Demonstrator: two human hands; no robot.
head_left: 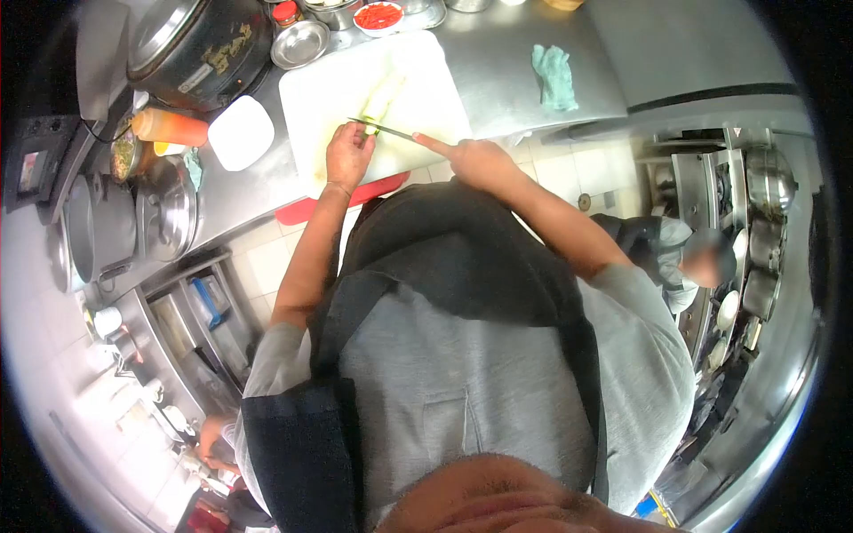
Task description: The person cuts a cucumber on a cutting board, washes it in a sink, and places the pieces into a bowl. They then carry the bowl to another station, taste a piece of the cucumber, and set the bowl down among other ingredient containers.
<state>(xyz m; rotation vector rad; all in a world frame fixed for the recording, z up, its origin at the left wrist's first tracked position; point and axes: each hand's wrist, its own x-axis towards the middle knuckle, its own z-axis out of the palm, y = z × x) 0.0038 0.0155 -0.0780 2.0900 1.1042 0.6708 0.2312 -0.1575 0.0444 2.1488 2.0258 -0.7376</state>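
A long pale green vegetable [384,96], like a peeled cucumber, lies on the white cutting board [426,67]. At its near end, the curled fingers of my left hand [349,157] press on it and hide part of it. My right hand [480,163] is closed round the handle of a kitchen knife [391,131], with the index finger stretched along the top. The blade crosses the vegetable's near end, its tip close to my left fingertips. A darker green bit shows under the blade, too small to make out.
Left of the board are a white square plate [241,133], an orange squeeze bottle [170,127] and a large dark cooker [200,53]. Behind it stand a metal dish [299,44] and a bowl of red strips [378,16]. A green cloth [554,78] lies right. Another person [662,253] is at right.
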